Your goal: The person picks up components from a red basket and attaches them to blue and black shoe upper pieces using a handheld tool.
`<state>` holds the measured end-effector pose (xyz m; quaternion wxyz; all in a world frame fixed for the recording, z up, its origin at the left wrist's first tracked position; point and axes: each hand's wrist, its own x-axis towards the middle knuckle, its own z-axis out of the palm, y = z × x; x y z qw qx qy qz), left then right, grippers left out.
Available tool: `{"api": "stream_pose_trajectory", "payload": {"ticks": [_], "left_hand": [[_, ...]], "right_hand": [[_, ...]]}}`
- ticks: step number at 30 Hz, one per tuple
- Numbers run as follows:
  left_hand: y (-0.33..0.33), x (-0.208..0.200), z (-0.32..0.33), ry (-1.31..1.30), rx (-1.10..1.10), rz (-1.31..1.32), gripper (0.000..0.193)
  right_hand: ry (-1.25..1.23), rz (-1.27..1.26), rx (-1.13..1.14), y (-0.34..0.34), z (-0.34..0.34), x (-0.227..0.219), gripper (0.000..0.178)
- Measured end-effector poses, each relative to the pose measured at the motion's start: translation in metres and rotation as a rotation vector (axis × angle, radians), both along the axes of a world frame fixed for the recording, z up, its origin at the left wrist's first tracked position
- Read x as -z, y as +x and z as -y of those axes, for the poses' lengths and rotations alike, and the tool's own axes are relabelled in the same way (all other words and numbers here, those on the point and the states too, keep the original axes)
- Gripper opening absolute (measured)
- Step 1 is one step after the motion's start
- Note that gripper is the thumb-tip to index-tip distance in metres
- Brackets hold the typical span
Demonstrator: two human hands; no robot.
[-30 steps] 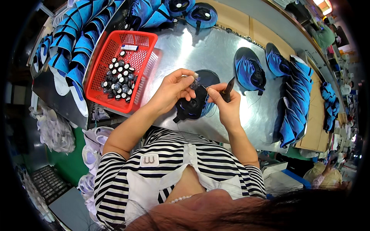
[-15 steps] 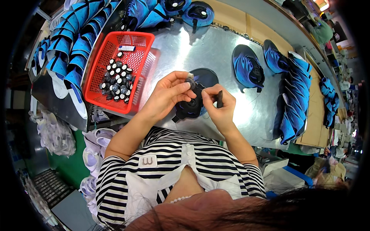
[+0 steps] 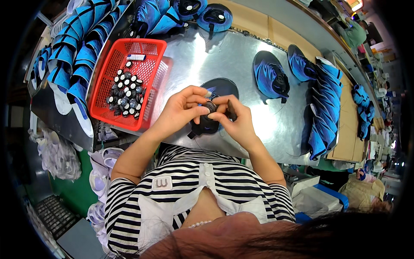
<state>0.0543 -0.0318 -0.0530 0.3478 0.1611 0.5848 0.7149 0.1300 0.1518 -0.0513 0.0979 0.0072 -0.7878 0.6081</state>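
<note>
Close together over the table, both hands work on a small round black dial (image 3: pixel 210 106). My left hand (image 3: pixel 177 111) pinches it between thumb and fingertips. The thumb and index finger of my right hand (image 3: pixel 239 123) press at its other side. A dark, short object (image 3: pixel 232 112) is tucked in the right hand's fingers; its kind cannot be made out. Just beneath the hands lies a black and blue shoe upper (image 3: pixel 228 87), partly hidden by them. Left of the hands stands a red plastic basket (image 3: pixel 162 49) of black dials with white undersides (image 3: pixel 127 93).
More blue shoe uppers (image 3: pixel 270 73) lie right of my hands, with an overlapping row (image 3: pixel 325 112) at the table's right end. Other uppers (image 3: pixel 214 17) sit at the far edge. Long stacks of blue uppers (image 3: pixel 64 64) stand left of the metal table (image 3: pixel 185 56).
My right hand has moved left and closed in on the dial beside my left hand. The whole view has shifted slightly, so the basket and uppers appear a little further left.
</note>
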Motion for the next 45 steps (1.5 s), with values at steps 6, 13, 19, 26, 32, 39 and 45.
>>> {"api": "stream_pose_trajectory", "payload": {"ticks": [6, 13, 19, 26, 32, 39, 45], "left_hand": [[-0.016, -0.012, 0.03, -0.635, -0.188, -1.373, 0.047], [0.01, -0.025, 0.001, -0.067, -0.079, -0.643, 0.005], [0.007, -0.029, -0.025, -0.236, -0.172, -0.496, 0.009], [0.003, -0.017, -0.036, -0.306, -0.422, -1.248, 0.012], [0.002, -0.013, -0.031, -0.314, -0.33, -1.194, 0.012], [-0.005, -0.005, -0.031, -0.214, -0.121, -0.682, 0.006], [-0.01, -0.002, -0.022, -0.068, 0.098, -0.201, 0.014]], "right_hand": [[-0.353, 0.024, 0.202, -0.005, -0.009, 0.007, 0.024], [-0.999, 0.215, 0.015, -0.019, -0.015, 0.024, 0.015], [-0.997, 0.196, 0.041, -0.011, -0.024, 0.012, 0.011], [-1.157, 0.23, 0.001, -0.011, -0.024, 0.018, 0.005], [-1.221, 0.309, -0.014, -0.013, -0.024, 0.022, 0.012], [-0.878, 0.348, -0.051, -0.008, -0.02, 0.019, 0.015], [-0.464, 0.237, -0.056, -0.016, -0.033, 0.001, 0.023]]}}
